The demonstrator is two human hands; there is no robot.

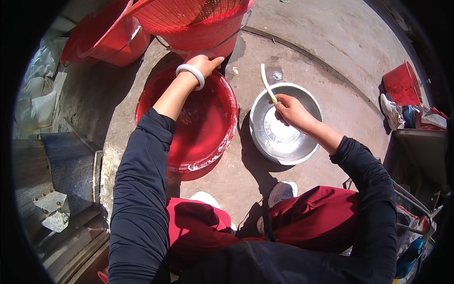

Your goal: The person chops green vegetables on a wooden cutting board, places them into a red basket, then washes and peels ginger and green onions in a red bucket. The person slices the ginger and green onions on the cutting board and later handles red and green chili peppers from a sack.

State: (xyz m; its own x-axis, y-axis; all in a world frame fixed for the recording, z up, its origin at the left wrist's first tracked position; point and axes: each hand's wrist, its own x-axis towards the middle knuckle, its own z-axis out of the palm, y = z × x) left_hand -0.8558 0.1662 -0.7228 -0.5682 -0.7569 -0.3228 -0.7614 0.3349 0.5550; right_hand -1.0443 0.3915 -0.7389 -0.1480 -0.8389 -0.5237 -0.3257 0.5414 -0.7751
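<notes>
My right hand [291, 110] pinches the lower end of a long, pale green-and-white plant stalk [266, 82], which points up and away. This hand is above a round silver metal basin [283, 152], whose bright inside shows below my fingers. My left hand [205, 63], with a white bangle [191, 72] at the wrist, reaches over the far rim of a wide red plastic basin [202, 142]. It is close to the side of a red bucket [212, 37]; some of its fingers are hidden, and whether it touches the bucket or holds anything is unclear.
A red perforated basket [184, 14] sits in the bucket's top. More red buckets [120, 46] stand at the upper left. A small red bucket [399, 83] and a shoe [392, 112] are at the right. Wooden boards [69, 170] line the left side.
</notes>
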